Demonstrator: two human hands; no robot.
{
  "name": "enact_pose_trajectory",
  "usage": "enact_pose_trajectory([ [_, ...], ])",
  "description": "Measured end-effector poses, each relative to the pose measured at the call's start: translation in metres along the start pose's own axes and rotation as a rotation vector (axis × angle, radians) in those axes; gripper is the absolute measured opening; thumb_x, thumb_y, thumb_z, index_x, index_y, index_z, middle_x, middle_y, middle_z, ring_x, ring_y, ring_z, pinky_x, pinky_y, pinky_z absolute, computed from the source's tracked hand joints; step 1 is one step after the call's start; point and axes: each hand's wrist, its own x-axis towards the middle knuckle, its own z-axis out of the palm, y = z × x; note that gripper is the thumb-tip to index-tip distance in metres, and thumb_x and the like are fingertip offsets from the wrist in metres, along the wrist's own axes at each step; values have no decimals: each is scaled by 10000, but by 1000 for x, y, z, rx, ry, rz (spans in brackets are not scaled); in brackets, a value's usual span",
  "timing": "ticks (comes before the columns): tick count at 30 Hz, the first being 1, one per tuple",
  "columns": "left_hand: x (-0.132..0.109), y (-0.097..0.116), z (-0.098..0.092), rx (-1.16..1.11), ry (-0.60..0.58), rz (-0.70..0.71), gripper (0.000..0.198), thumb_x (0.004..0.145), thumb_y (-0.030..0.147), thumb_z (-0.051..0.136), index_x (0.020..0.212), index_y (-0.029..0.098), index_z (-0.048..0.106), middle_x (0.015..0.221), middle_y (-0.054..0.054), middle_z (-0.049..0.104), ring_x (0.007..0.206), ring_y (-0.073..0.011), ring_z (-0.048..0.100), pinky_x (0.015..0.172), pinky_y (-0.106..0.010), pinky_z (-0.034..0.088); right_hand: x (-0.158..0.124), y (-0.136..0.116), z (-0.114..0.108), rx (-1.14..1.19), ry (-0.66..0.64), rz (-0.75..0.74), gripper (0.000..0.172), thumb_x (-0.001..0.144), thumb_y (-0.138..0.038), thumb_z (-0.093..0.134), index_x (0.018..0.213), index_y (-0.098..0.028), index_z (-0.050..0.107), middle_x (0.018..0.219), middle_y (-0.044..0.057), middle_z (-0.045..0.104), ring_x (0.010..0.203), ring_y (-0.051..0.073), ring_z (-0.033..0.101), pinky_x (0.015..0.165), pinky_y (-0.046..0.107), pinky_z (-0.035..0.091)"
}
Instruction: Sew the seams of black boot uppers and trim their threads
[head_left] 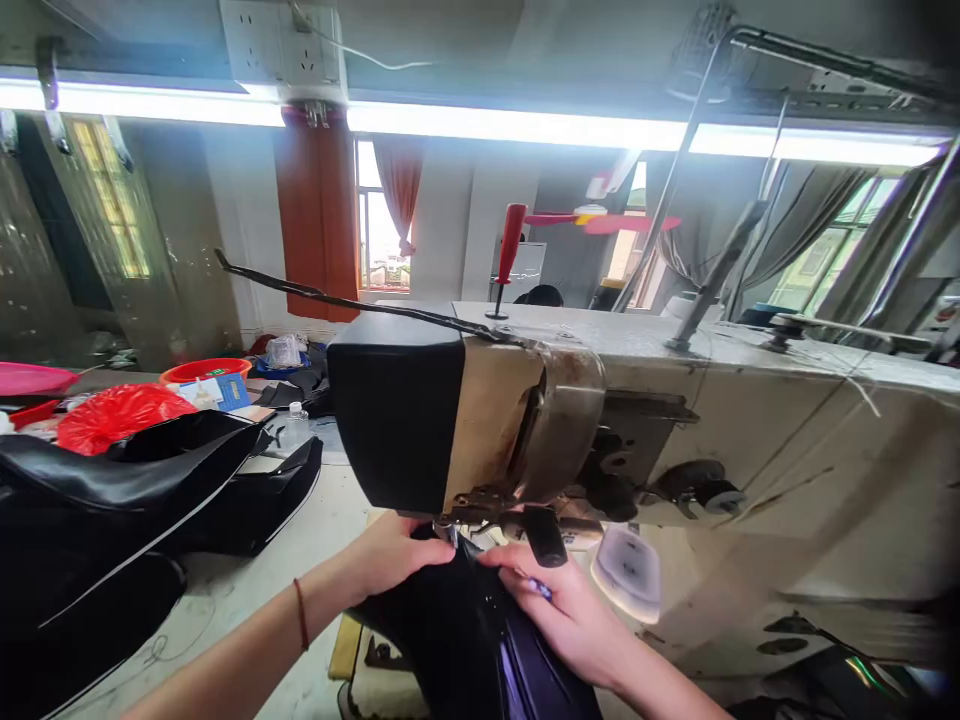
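Note:
A black leather-like piece [457,620] runs under the needle area of a large sewing machine [495,420] and hangs down toward me. My left hand [386,560] grips its left edge, thumb on top close to the presser foot [446,532]; the other fingers are partly hidden. On the right side, my right hand [559,605] is closed on the same piece, fingertips near the needle area. A small purple-blue item [540,590] shows at its curled fingers; its kind is unclear. The needle itself is hard to make out.
Black leather pieces with pale edging [135,500] lie piled at left. Behind them are a red plastic bag [124,412], an orange basin [206,370] and a clear bottle [298,422]. A red-handled screwdriver [513,245] stands on the machine. A black rod [322,295] juts out leftward.

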Motion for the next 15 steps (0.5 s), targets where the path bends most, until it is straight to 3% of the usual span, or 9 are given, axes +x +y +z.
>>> enact_pose_trajectory([
  [3,3,-1,-5,4,5,-74,345,717,321,631,1020,198,738,1084,-31,743,1040,-274,639,923,-348,479,-4,-2,-1,-138,-53,-165,339,974,-313,393,1185,-249,651,1000,91,669,942,225,629,872,409,509],
  [8,8,-9,-11,139,-54,-292,323,731,502,652,834,226,784,910,-15,775,947,-300,680,856,-347,503,-10,-6,5,-216,56,-302,309,935,-245,460,1177,-233,651,922,94,632,840,207,619,746,338,543],
  [10,11,-10,-14,207,-120,-345,363,758,549,621,814,234,791,936,-22,776,992,-323,675,889,-375,494,-9,-6,9,-220,105,-376,302,913,-228,486,1164,-229,654,889,85,608,792,194,607,688,305,539],
  [13,16,-10,-17,187,-251,-296,310,821,473,576,856,252,792,1008,-5,767,1028,-284,676,936,-369,484,-7,-7,14,-218,173,-439,296,922,-243,496,1170,-237,656,848,65,565,705,164,568,607,262,505],
  [15,19,-13,-17,145,-226,-194,241,811,399,598,803,253,790,929,6,777,927,-244,701,867,-337,523,-8,-6,17,-237,175,-412,302,936,-245,487,1190,-256,652,841,56,544,694,157,549,611,259,493],
])
